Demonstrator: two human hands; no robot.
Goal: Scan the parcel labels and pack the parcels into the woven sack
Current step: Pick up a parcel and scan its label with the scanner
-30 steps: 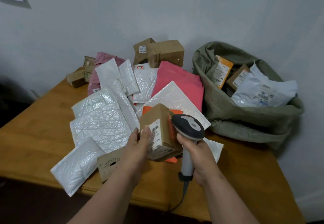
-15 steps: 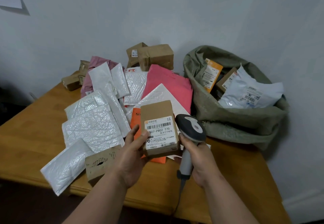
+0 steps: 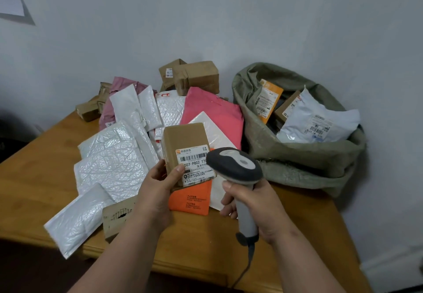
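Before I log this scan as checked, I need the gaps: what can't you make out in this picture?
- Label on the brown box, head view: right edge hidden by the scanner; small print too fine to read.
- Left hand: fingers hidden behind the box.
- Woven sack: lower contents hidden by its wall and the white mailer.
- Scanner cable: cut off by the bottom edge.

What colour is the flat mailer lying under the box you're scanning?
Orange, with small white print; the orange mailer shows in the head view, under the cardboard box.
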